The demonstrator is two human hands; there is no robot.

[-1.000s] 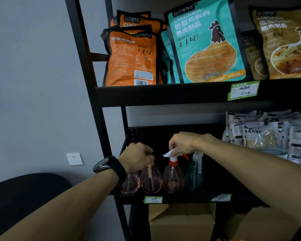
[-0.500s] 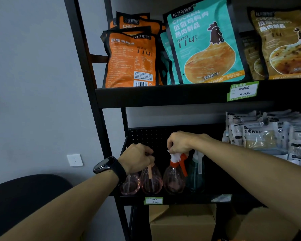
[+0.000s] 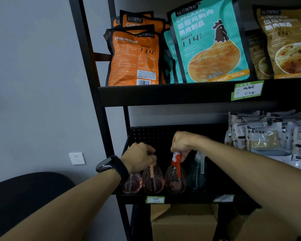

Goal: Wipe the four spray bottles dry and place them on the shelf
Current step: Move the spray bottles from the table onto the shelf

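Head view: four clear plastic spray bottles stand in a row on the lower black metal shelf (image 3: pixel 177 200), in front of its perforated back panel. From the left: a pink-tinted bottle (image 3: pixel 132 182) partly hidden by the left wrist, a second pink-tinted bottle with a pale peach trigger (image 3: pixel 153 180), a pink-tinted bottle with an orange-and-white spray head (image 3: pixel 175 179), a teal-tinted bottle with a white spray head (image 3: pixel 197 174).

Left hand (image 3: pixel 140 160): fingers curled round the top of the second pink bottle, gripping it. Black wristwatch (image 3: pixel 109 164) on that wrist.

Right hand (image 3: pixel 184 143): fingers pinching the orange-and-white spray head from above.

Versus 0.5 s ago: the orange trigger has turned from pointing right to hanging almost straight down the front of its bottle. Left hand unchanged; the other bottles have not moved.

Upper shelf: orange, teal and brown chicken breast pouches. A green price tag (image 3: pixel 155 199) is on the lower shelf edge.
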